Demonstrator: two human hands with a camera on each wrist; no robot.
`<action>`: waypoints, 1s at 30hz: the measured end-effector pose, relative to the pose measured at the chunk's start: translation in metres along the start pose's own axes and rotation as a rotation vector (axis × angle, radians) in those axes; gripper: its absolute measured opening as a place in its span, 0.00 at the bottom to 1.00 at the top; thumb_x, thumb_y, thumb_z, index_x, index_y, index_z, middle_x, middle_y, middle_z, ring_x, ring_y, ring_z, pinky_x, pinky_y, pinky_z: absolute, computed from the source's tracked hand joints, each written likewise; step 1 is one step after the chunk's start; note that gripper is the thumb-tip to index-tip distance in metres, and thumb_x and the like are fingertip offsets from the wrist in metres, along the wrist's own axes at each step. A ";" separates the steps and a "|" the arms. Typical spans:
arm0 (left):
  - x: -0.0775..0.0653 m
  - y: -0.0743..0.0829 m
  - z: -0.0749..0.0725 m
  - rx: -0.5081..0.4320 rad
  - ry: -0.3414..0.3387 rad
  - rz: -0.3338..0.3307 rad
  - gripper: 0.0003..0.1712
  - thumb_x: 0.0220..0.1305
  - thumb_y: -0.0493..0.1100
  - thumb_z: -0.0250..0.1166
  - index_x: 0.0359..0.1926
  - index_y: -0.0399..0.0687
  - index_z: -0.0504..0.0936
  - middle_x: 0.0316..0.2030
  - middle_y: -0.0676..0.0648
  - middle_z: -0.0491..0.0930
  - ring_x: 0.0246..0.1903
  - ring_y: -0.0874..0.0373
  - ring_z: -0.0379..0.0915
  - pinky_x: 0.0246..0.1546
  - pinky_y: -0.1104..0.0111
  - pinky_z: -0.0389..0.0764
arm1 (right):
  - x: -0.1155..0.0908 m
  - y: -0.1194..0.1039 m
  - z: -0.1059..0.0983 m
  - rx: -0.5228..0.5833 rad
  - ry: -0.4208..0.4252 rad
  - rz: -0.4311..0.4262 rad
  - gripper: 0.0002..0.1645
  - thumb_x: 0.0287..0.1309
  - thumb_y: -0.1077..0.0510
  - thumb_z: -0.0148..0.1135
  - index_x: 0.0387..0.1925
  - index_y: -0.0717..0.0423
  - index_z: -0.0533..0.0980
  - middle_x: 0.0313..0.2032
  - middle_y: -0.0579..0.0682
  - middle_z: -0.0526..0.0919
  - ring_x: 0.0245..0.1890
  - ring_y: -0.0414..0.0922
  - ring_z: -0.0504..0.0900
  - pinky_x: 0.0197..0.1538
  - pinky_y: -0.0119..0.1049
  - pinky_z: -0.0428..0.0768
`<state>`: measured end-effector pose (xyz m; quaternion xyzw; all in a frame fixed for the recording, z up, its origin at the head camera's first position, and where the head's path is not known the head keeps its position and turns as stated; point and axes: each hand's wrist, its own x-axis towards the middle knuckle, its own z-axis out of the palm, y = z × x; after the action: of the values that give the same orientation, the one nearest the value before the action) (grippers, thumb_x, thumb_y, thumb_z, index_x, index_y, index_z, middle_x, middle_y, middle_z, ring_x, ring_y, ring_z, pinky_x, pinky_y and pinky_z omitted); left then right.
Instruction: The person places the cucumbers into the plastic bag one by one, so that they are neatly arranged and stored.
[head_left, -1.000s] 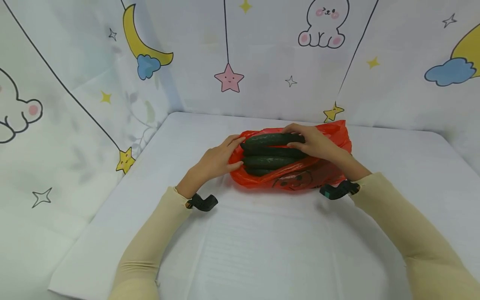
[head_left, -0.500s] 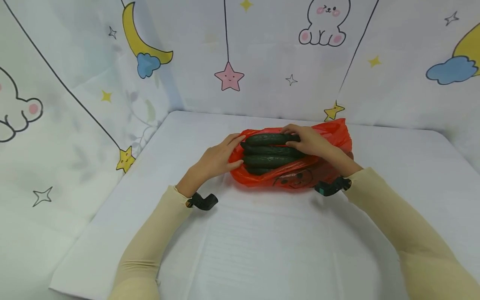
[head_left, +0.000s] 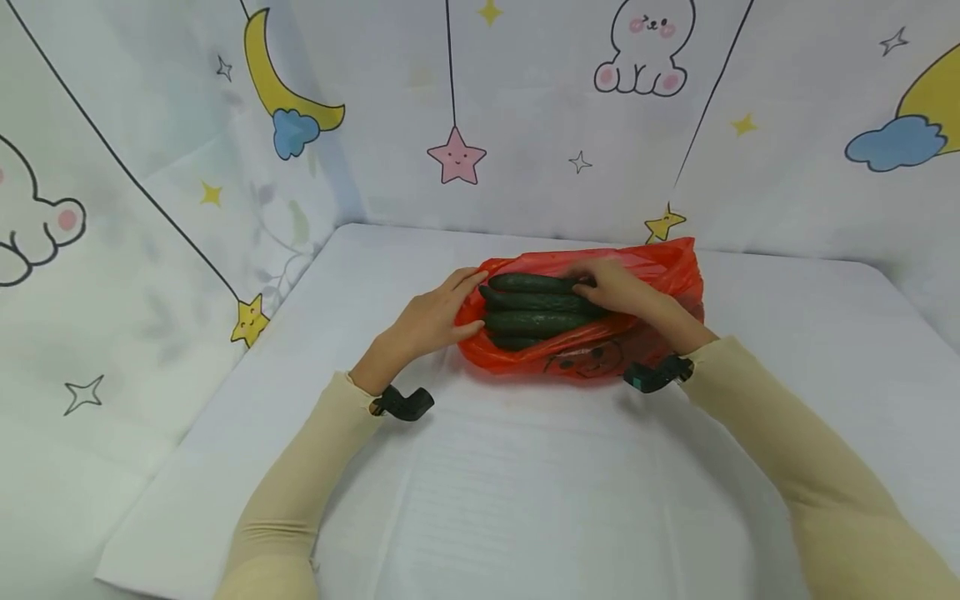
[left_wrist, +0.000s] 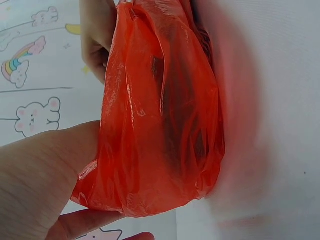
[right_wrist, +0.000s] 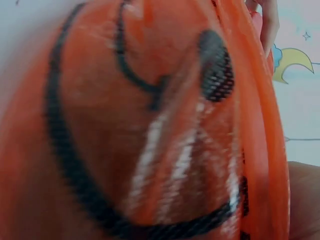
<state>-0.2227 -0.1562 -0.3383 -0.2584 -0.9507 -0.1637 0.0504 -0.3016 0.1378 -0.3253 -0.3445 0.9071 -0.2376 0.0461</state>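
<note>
Several dark green cucumbers (head_left: 536, 322) lie side by side in the mouth of a red plastic bag (head_left: 510, 360) on the table. With thumb and fingers spread, my left hand (head_left: 431, 321) grips the bag's left rim; the left wrist view shows the thumb base against the red film (left_wrist: 145, 125). My right hand (head_left: 618, 287) reaches into the opening from the right, fingers curled over the right end of the rearmost cucumber (head_left: 528, 283). Its fingertips are blurred and partly hidden. In the right wrist view the bag's printed side (right_wrist: 150, 125) covers most of the picture.
The white table (head_left: 540, 483) stretches out in front of the bag and to both sides. Behind it hangs a white cloth (head_left: 525, 83) printed with stars, moons and bears. A small black wrist camera (head_left: 405, 404) sits at each cuff.
My right hand has shifted slightly left and down over the rearmost cucumber, and the bag's back edge now shows more behind it. My left hand has stayed in place.
</note>
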 end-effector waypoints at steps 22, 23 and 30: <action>-0.002 0.002 0.004 -0.005 -0.018 0.002 0.42 0.65 0.50 0.64 0.74 0.43 0.57 0.70 0.42 0.59 0.46 0.48 0.78 0.38 0.57 0.84 | -0.016 0.004 0.000 -0.062 -0.036 -0.071 0.21 0.66 0.68 0.52 0.59 0.68 0.73 0.56 0.65 0.78 0.52 0.55 0.77 0.58 0.54 0.75; -0.002 0.002 0.004 -0.006 -0.017 0.001 0.42 0.65 0.49 0.65 0.74 0.43 0.57 0.70 0.42 0.60 0.45 0.48 0.78 0.38 0.56 0.84 | -0.017 0.003 0.000 -0.066 -0.032 -0.072 0.20 0.66 0.68 0.52 0.58 0.68 0.74 0.56 0.64 0.78 0.54 0.56 0.77 0.59 0.54 0.74; -0.002 0.003 0.001 -0.008 -0.008 -0.005 0.41 0.64 0.49 0.65 0.73 0.45 0.59 0.69 0.43 0.60 0.33 0.50 0.76 0.31 0.61 0.83 | -0.027 -0.007 -0.007 -0.096 0.027 -0.116 0.18 0.64 0.67 0.58 0.54 0.67 0.77 0.54 0.63 0.80 0.58 0.58 0.76 0.60 0.55 0.73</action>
<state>-0.2192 -0.1541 -0.3387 -0.2569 -0.9508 -0.1669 0.0453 -0.2785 0.1532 -0.3183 -0.3953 0.8964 -0.2007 0.0036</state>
